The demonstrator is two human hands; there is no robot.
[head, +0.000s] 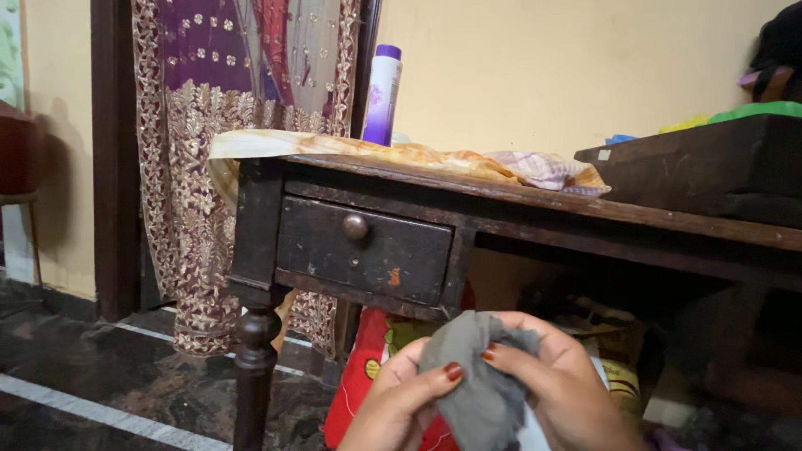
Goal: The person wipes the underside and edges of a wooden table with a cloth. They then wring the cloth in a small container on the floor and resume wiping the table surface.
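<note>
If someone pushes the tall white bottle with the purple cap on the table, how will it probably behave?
The bottle is tall and narrow and stands upright, so a push near the cap would probably tip it. It looks like plastic, so likely light and not fragile. The folded cloth beside it might soften a fall.

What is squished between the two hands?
A grey cloth, pinched between the left hand and right hand, seen in the head view.

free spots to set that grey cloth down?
Bare tabletop strip between the patterned fabric and the dark box; floor left of the table leg. Crowded: under the table, bags. Both hands, left hand and right hand, grip the grey cloth.
</note>
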